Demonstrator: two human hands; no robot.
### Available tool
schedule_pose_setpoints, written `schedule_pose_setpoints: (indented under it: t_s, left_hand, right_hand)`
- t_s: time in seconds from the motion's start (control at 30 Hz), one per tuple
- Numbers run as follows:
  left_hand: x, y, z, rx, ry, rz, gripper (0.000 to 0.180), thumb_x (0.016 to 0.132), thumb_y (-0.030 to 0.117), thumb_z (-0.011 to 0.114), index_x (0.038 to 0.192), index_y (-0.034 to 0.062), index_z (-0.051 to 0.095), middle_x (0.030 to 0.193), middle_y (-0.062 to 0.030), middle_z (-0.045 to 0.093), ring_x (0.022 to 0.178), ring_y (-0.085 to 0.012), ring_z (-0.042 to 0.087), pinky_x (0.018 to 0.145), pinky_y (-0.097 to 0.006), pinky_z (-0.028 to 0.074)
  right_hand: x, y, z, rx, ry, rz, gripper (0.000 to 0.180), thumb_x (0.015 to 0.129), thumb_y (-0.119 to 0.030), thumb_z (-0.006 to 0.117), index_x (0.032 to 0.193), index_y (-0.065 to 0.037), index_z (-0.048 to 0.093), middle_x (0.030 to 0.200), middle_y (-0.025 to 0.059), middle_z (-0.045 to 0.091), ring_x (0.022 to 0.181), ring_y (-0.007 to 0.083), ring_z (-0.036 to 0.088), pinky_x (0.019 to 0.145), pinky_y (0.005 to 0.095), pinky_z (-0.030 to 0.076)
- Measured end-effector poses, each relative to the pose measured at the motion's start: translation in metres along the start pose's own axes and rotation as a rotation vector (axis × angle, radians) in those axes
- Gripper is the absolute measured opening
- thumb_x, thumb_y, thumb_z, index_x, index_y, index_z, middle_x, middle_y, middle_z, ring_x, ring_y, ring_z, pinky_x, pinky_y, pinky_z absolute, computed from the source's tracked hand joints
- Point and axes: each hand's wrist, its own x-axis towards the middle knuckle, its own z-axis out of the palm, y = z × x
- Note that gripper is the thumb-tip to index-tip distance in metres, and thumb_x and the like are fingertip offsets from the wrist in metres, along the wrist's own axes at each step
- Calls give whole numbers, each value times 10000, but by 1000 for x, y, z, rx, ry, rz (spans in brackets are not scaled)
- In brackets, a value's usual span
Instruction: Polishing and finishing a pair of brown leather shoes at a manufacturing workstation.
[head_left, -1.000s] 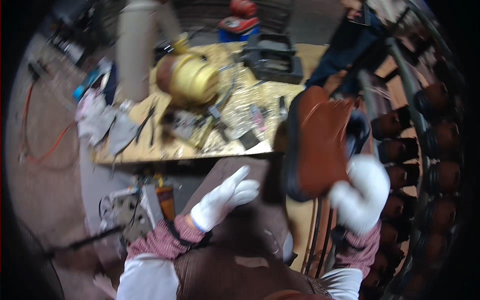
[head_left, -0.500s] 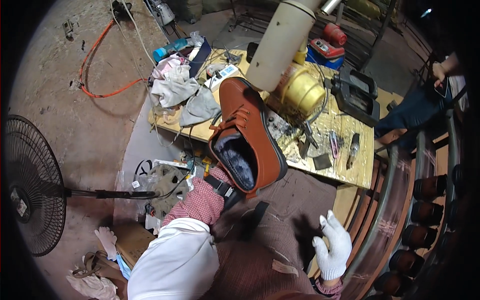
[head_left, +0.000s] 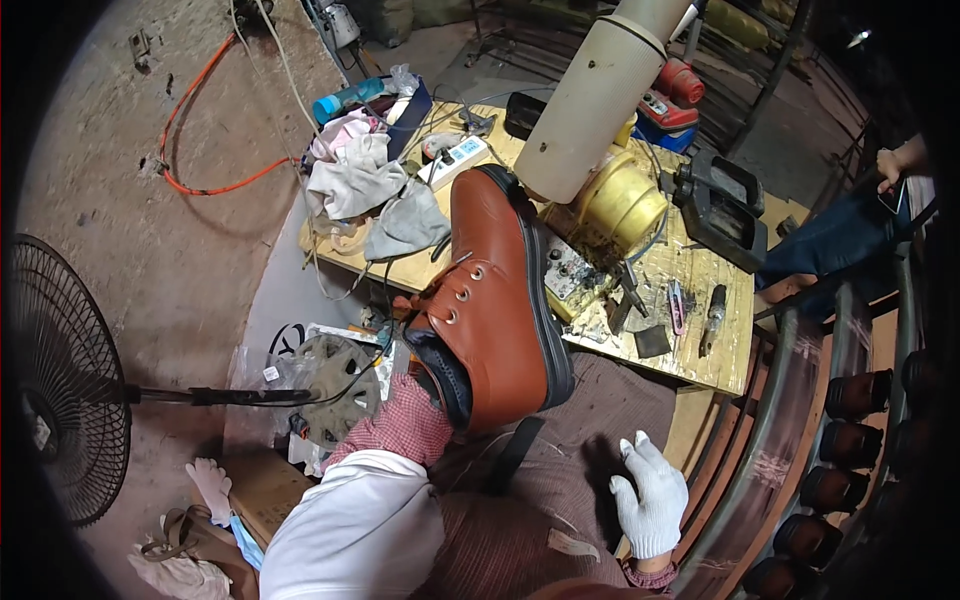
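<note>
A reddish-brown leather lace-up shoe (head_left: pixel 490 350) with a black sole is held up in front of me, its toe pointing away. Its side faces up, and the dark lining shows at the opening on the left. My left forearm, in a checked cuff and white sleeve, runs up to the heel. My left hand itself is hidden behind the shoe, which it holds. Over my lap at the lower right, my right hand (head_left: pixel 650 500) wears a white knit glove. Its fingers are apart and it holds nothing.
Beyond the shoe, a worktable (head_left: pixel 690 370) carries a yellow-nozzled pipe (head_left: pixel 620 200), tools, rags (head_left: pixel 350 180) and a power strip (head_left: pixel 455 160). A fan (head_left: pixel 60 380) stands left. Racked dark shoes (head_left: pixel 850 440) line the right, near another person's hand (head_left: pixel 890 170).
The shoe has rolled to the left, so its outer side shows more and its opening less. My right hand has shifted slightly left and stays spread.
</note>
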Motion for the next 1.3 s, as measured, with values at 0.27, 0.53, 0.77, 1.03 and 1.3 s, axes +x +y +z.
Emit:
schedule_pose_setpoints:
  t_s: [0.27, 0.53, 0.77, 1.03, 1.3]
  left_hand:
    - [-28, 4, 19, -26, -5, -53, 630, 1070, 450, 426, 1574, 72, 447, 1560, -144, 539, 1388, -293, 557, 1186, -445, 468]
    - [-45, 12, 37, -45, -17, -100, 662, 1071, 504, 422, 1582, 84, 447, 1572, -138, 528, 1413, -292, 533, 1193, -452, 456]
    - [-58, 16, 89, -71, -32, -156, 692, 1071, 551, 418, 1589, 94, 447, 1582, -134, 518, 1435, -292, 512, 1200, -458, 446]
    - [-29, 9, 155, 121, 349, -181, 733, 1100, 648, 402, 1603, 117, 448, 1542, -123, 573, 1390, -298, 574, 1204, -465, 448]
    - [21, 16, 167, 361, 393, -131, 632, 1109, 559, 486, 1542, 100, 529, 1466, -98, 643, 1295, -256, 649, 1117, -436, 532]
  right_hand:
    - [-9, -5, 5, -7, -1, 22, 467, 782, -200, 821, 1225, -64, 764, 1298, 207, 718, 941, 371, 739, 808, 428, 588]
    - [-29, 6, 17, -6, 9, 99, 486, 767, -199, 824, 1235, -85, 766, 1296, 202, 726, 1017, 373, 742, 867, 436, 594]
    - [-26, 12, 24, 34, 23, 108, 479, 779, -201, 824, 1240, -85, 764, 1314, 203, 720, 1060, 377, 733, 904, 447, 587]
    - [-29, 16, 29, 13, -31, 152, 481, 773, -161, 831, 1246, -96, 768, 1318, 198, 721, 1076, 379, 729, 929, 447, 584]
    - [-27, 29, 39, 29, -50, 181, 474, 768, -147, 825, 1237, -94, 771, 1321, 199, 721, 1088, 380, 731, 941, 449, 586]
